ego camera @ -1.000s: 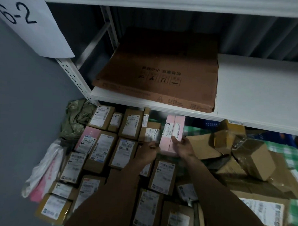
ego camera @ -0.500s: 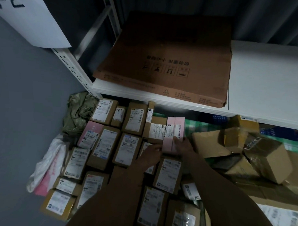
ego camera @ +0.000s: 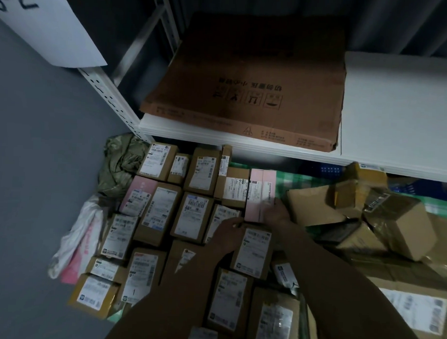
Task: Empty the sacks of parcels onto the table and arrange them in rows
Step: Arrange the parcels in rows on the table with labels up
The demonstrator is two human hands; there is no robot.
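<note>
Right hand (ego camera: 275, 213), fingers curled on the pink box (ego camera: 259, 193), should press it flush beside the brown box (ego camera: 234, 188); left hand (ego camera: 228, 230) touches its corner, finger pose unclear.

Two pink parcels (ego camera: 260, 196), more than a dozen brown labelled boxes (ego camera: 162, 213), one green sack (ego camera: 121, 163), one white bag (ego camera: 75, 240) and one flat carton (ego camera: 245, 81) are lying in view.

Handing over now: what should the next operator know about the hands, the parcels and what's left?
Right hand holds the near end of the pink parcel, which lies at the rows' right edge.
Left hand sits at its near left corner; grip unclear.
Done: labelled parcels in rows on the left.
Left: the loose pile of brown parcels on the right needs arranging.
</note>
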